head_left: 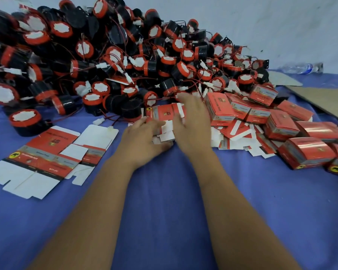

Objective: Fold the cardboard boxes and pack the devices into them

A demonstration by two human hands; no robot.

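A big heap of black round devices (pixel 109 61) with red caps and thin wires fills the back left of the blue cloth. In front of it lies a pile of flat red-and-white carton blanks (pixel 236 131). The top flat carton (pixel 162 114) lies between my hands. My left hand (pixel 144 137) pinches the white flaps at the pile's near left edge, thumb below and fingers on top. Over the carton's right side rests my right hand (pixel 191 121), its fingers straight and pointing toward the heap. Both hands are blurred.
Two unfolded carton blanks (pixel 45 158) lie flat at the left. Several folded red boxes (pixel 306 152) are scattered at the right. A brown cardboard sheet (pixel 324 102) and a plastic bottle (pixel 300 68) lie at the far right. Bare blue cloth (pixel 164 191) stretches under my forearms.
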